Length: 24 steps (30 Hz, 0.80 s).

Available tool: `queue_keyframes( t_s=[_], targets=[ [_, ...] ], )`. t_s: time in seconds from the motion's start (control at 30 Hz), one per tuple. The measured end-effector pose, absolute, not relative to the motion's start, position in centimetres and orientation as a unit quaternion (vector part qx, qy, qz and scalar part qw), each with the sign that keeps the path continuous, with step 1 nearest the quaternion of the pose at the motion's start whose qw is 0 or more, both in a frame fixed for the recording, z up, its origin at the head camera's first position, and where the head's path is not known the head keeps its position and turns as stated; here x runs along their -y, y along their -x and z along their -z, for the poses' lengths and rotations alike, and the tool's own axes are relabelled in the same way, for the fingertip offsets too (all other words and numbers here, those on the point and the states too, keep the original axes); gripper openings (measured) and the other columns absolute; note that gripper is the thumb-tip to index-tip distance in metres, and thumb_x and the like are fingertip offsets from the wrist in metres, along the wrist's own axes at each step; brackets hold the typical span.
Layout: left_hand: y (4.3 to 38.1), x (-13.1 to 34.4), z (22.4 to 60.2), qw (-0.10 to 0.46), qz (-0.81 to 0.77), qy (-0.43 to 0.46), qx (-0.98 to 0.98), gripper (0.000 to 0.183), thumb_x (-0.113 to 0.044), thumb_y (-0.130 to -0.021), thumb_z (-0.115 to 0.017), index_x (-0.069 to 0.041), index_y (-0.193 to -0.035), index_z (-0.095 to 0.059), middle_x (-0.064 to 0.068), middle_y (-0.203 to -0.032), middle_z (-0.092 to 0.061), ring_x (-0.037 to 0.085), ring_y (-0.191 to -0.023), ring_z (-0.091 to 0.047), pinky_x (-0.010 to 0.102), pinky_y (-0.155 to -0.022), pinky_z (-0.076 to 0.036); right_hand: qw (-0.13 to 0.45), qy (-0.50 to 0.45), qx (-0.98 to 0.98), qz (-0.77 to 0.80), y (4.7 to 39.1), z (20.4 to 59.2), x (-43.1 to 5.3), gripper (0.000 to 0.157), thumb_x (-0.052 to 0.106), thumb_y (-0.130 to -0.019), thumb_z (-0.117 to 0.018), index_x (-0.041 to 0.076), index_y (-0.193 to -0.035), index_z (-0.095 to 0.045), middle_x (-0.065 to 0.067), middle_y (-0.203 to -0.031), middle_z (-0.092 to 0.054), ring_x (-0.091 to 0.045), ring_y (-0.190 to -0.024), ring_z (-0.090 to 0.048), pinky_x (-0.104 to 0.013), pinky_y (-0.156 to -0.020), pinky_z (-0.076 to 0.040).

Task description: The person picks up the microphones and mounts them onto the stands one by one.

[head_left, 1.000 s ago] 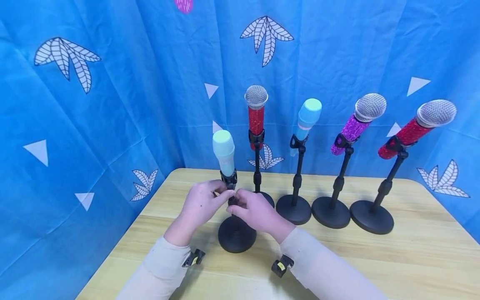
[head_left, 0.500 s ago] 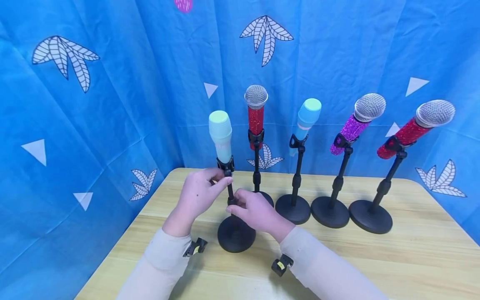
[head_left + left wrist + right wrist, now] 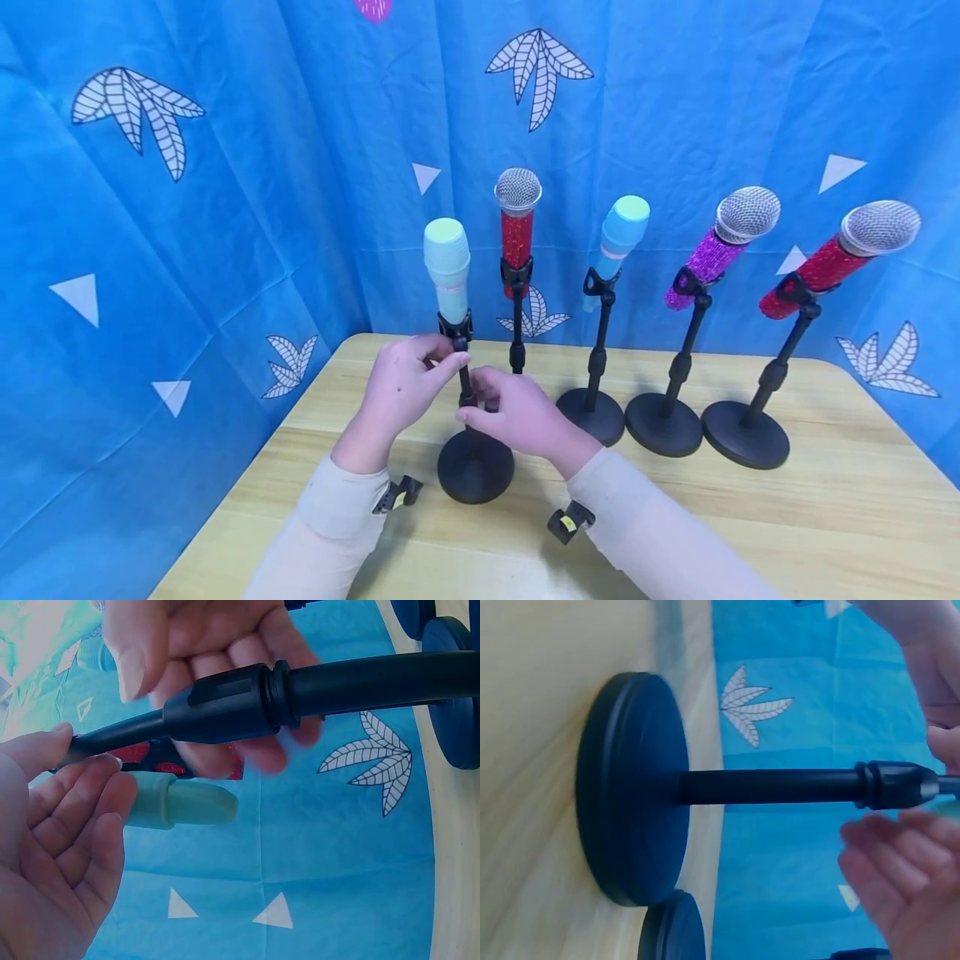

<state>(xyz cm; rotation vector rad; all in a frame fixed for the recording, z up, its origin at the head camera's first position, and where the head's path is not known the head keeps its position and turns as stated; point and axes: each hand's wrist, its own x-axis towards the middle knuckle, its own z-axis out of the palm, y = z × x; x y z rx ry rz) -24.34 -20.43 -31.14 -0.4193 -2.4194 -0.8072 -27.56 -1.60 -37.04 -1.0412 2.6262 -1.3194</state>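
Note:
A pale mint microphone (image 3: 448,271) sits in the clip of a black desk microphone stand (image 3: 476,468) at the table's left. My left hand (image 3: 401,385) pinches the stand's thin upper rod just below the clip, between thumb and fingers. At the collar (image 3: 891,785) halfway up the pole is my right hand (image 3: 521,414). Its fingers are loosely bent around the collar's far side, with the thumb apart. In the left wrist view a gap shows between that thumb and the collar (image 3: 225,703). Whether a fingertip touches the collar is hard to tell.
To the right stand several more stands with microphones: a red glitter one (image 3: 517,237), a blue one (image 3: 621,233), a purple one (image 3: 708,257) and another red one (image 3: 825,265). A blue patterned curtain (image 3: 225,275) hangs behind the wooden table (image 3: 847,500).
My left hand has moved up with the upper rod and mint microphone, so more rod shows above the collar. My right hand has loosened from the collar, its fingers spreading.

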Motion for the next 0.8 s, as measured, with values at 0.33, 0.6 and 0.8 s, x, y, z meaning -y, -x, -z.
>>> queue_keyframes(
  t_s=[0.33,0.6,0.8],
  targets=[
    [24.4,20.4,31.2,0.281,0.301,0.16,0.897,0.019,-0.03,-0.094,-0.075,-0.013,-0.085,-0.074,-0.002,-0.08,-0.07,0.013,-0.069,-0.062,0.03,-0.059,-0.052,0.012,0.333,-0.838,0.432,27.8,37.4,1.8,0.019,0.027,-0.096,-0.072,0.019,-0.112,-0.065,0.01,-0.1,-0.07,-0.006,-0.092,-0.067,-0.034,-0.085,-0.056],
    [24.3,20.4,31.2,0.28,0.304,0.159,0.896,0.018,-0.03,-0.094,-0.075,-0.013,-0.086,-0.075,-0.003,-0.08,-0.071,0.013,-0.069,-0.062,0.03,-0.06,-0.052,0.008,0.301,-0.847,0.439,27.5,37.9,2.2,0.043,0.039,-0.09,-0.078,0.019,-0.122,-0.057,0.005,-0.109,-0.065,-0.011,-0.096,-0.064,-0.036,-0.085,-0.055],
    [24.3,20.4,31.3,0.279,0.306,0.156,0.897,0.019,-0.03,-0.093,-0.075,-0.013,-0.086,-0.075,-0.003,-0.079,-0.07,0.013,-0.068,-0.06,0.031,-0.058,-0.051,0.013,0.361,-0.808,0.465,27.5,37.9,1.5,0.04,0.023,-0.1,-0.062,0.015,-0.139,-0.058,0.004,-0.124,-0.066,-0.011,-0.107,-0.066,-0.038,-0.094,-0.053]
  ],
)
